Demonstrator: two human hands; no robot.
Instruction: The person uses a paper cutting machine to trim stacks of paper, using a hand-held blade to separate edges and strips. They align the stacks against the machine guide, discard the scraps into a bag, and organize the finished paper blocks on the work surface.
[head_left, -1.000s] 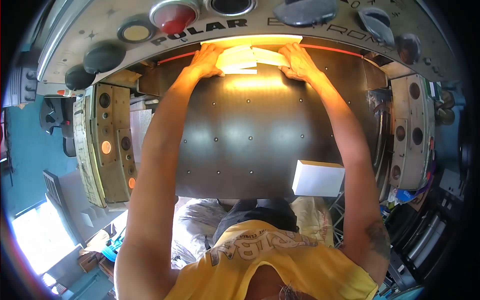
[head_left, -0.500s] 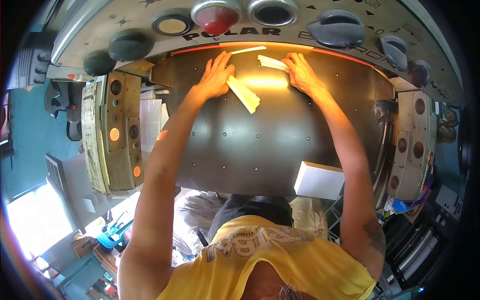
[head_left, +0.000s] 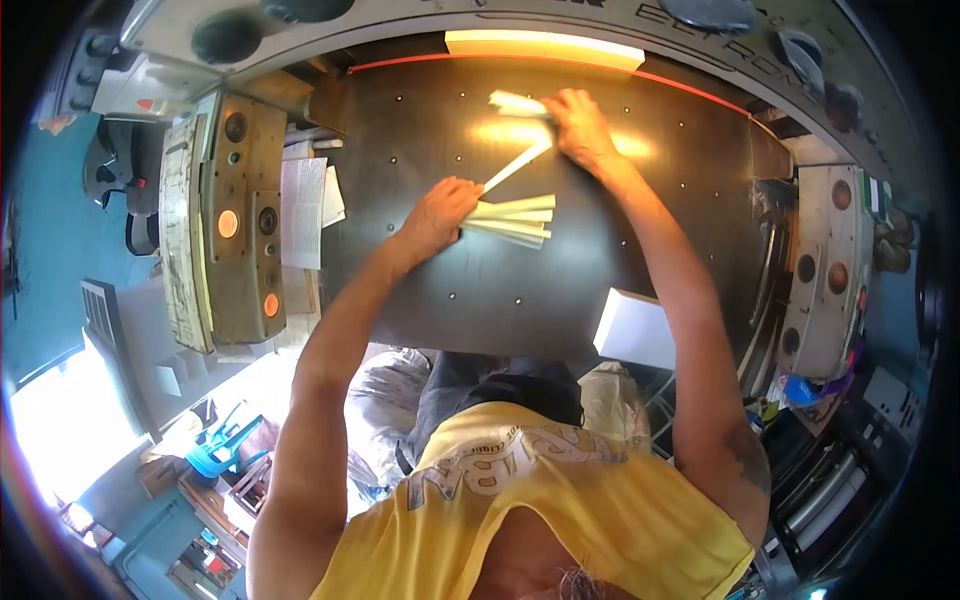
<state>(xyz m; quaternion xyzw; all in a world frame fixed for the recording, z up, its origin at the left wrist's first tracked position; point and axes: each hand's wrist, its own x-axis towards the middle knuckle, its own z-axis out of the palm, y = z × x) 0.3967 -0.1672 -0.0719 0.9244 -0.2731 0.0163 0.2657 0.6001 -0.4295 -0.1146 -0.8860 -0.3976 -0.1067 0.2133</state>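
My left hand [head_left: 440,218] is closed on a fanned bundle of pale paper strips [head_left: 512,215], low over the dark metal table [head_left: 560,290]. The strips spread out to the right from my fingers. One narrow strip [head_left: 518,167] stands apart from the fan and slants up from this hand toward the right one. Farther back, my right hand [head_left: 580,125] grips a smaller bunch of paper strips [head_left: 516,104] whose ends stick out to the left. At the table's back edge, a long pale block of paper [head_left: 545,48] lies behind the red line [head_left: 410,63].
A white block [head_left: 636,330] sits at the front right edge of the table, close to my right forearm. Control boxes with round buttons flank the table at left [head_left: 235,220] and right [head_left: 825,270]. Printed sheets [head_left: 303,210] lie beside the left box.
My left hand has come back toward my body, and its strips have swung from pointing forward-down to pointing right. My right hand stays near the back with its bunch. The view has tilted.
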